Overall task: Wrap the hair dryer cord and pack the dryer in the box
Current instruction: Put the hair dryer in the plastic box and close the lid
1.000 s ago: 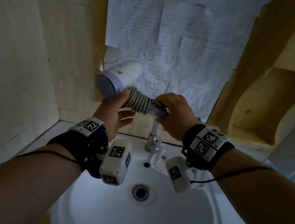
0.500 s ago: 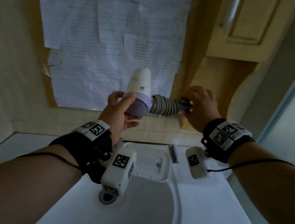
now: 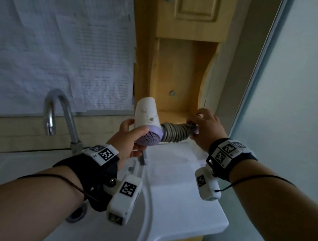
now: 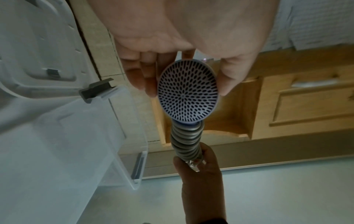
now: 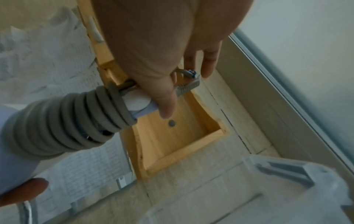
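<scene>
Dryer: hair dryer [image 3: 146,119] held in the air above the box, white barrel up, lilac grille toward the camera.
Cord: grey cord [image 3: 174,132] coiled tight round the handle, between the two hands; loose end at the right fingertips.
Left hand: left hand [image 3: 129,142] cups the grille end, thumb on one side, fingers [image 4: 142,75] pressed together on the other.
Right hand: right hand [image 3: 205,128] grips the handle tip, thumb [image 5: 164,97] and fingers pinching the cord end against it.
Box: clear plastic box [image 3: 176,168] just below both hands, beside the sink [image 3: 144,208].
Tap: faucet [image 3: 60,113] well left of the left fingers.
Shelf: wooden cabinet niche [image 3: 180,79] just behind the right fingers.
</scene>
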Tool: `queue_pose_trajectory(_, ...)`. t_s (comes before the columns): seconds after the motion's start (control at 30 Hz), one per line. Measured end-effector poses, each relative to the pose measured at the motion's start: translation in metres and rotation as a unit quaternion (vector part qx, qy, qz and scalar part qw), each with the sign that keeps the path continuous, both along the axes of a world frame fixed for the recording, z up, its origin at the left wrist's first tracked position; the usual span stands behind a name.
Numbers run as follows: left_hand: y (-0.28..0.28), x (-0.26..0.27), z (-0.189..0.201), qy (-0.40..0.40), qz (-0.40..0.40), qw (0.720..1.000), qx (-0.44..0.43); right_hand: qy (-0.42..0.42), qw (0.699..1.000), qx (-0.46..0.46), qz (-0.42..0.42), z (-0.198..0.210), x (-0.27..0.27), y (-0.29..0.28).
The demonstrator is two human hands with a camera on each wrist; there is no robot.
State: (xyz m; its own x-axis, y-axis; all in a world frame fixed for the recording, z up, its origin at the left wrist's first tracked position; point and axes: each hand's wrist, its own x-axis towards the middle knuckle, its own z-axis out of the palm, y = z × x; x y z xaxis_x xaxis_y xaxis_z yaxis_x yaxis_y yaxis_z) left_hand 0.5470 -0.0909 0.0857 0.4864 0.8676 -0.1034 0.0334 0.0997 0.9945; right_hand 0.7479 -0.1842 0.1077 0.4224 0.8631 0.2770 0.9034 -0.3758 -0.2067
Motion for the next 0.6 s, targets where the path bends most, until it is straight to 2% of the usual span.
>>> queue_pose_trajectory(0.13, -0.002, 0.012, -0.014, 0.06, -0.02, 0.998, 0.013, 0.037, 0.998, -0.044, 0.007, -0.018, 0.016, 0.0)
queue_pose_trajectory(0.33, 0.003, 0.024, -0.035, 0.105, -0.05, 0.993, 0.007, 0.06, 0.994, -0.089, 0.014, -0.04, 0.034, 0.011)
queue_pose_trajectory(0.6, 0.021, 0.033, -0.052, 0.119, -0.077, 0.99, -0.02, 0.07, 0.986, -0.152, -0.005, -0.068, 0.055, 0.032)
